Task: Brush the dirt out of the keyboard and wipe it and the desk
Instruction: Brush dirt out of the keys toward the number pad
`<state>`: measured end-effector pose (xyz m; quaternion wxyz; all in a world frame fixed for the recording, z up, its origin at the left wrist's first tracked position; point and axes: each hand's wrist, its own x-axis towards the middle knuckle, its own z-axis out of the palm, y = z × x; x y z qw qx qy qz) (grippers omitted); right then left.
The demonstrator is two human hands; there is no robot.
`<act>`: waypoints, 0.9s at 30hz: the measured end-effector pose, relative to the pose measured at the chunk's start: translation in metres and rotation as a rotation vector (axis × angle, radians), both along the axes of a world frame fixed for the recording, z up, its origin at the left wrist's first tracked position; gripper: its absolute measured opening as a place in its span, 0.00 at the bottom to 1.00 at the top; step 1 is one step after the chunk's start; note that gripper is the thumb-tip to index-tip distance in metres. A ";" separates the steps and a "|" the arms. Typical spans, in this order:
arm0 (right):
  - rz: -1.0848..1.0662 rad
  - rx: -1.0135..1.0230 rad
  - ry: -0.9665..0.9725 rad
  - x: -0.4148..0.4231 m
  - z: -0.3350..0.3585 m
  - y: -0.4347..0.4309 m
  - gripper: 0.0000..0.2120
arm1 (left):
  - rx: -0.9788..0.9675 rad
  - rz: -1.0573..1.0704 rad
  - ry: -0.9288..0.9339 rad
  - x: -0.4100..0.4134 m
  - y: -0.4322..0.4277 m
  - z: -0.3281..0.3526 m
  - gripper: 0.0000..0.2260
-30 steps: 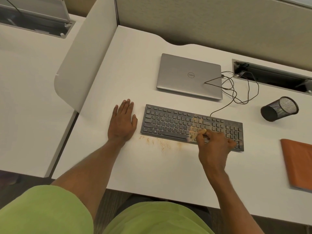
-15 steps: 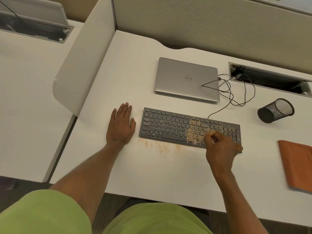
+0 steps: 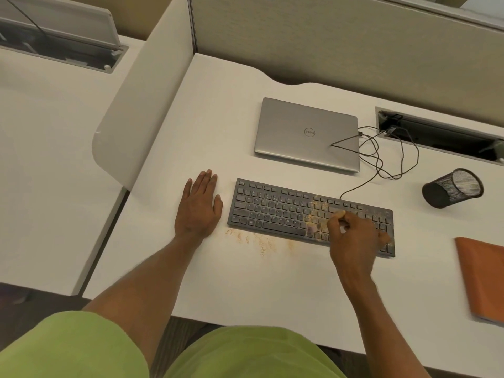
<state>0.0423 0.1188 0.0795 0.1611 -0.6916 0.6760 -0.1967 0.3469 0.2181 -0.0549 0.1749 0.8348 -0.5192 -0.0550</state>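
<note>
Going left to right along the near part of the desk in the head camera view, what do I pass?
Divider panel → left hand flat on the desk → keyboard → orange notebook.

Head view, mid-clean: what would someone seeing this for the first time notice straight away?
Tan dirt is smeared over the middle-right keys of the dark keyboard, with more scattered on the white desk along the keyboard's near edge. The right hand pinches a small pale brush over that patch, while the left hand lies flat on the desk left of the keyboard. Far right, a black mesh cup lies tipped on its side.
</note>
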 end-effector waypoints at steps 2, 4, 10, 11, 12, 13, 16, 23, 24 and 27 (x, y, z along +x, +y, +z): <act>-0.016 -0.026 -0.035 0.004 0.004 0.003 0.13 | -0.008 0.000 0.004 0.000 0.000 0.000 0.28; -0.013 -0.031 -0.073 0.006 0.003 0.007 0.12 | -0.012 0.002 0.010 -0.001 0.000 0.001 0.28; 0.030 -0.051 -0.036 -0.006 -0.011 0.023 0.11 | -0.009 0.002 0.007 0.000 -0.001 0.001 0.28; 0.028 -0.063 -0.038 -0.007 -0.012 0.023 0.11 | -0.009 0.001 0.004 0.000 -0.001 0.001 0.28; 0.024 -0.071 -0.050 -0.008 -0.013 0.022 0.11 | -0.009 0.001 0.002 0.000 -0.001 0.001 0.28; 0.017 -0.070 -0.069 -0.009 -0.015 0.021 0.11 | -0.010 0.001 0.002 0.000 -0.001 0.001 0.28; 0.014 -0.053 -0.070 -0.013 -0.027 0.017 0.13 | -0.011 0.002 0.004 0.000 -0.001 0.000 0.28; 0.051 -0.047 -0.069 -0.018 -0.021 0.025 0.06 | -0.027 0.002 -0.003 0.000 -0.001 0.000 0.28; 0.056 -0.056 -0.084 -0.018 -0.021 0.023 0.06 | -0.027 0.001 -0.004 0.000 -0.001 0.000 0.28; 0.085 -0.054 -0.084 -0.015 -0.023 0.018 0.07 | -0.031 0.000 -0.002 0.000 0.000 0.000 0.28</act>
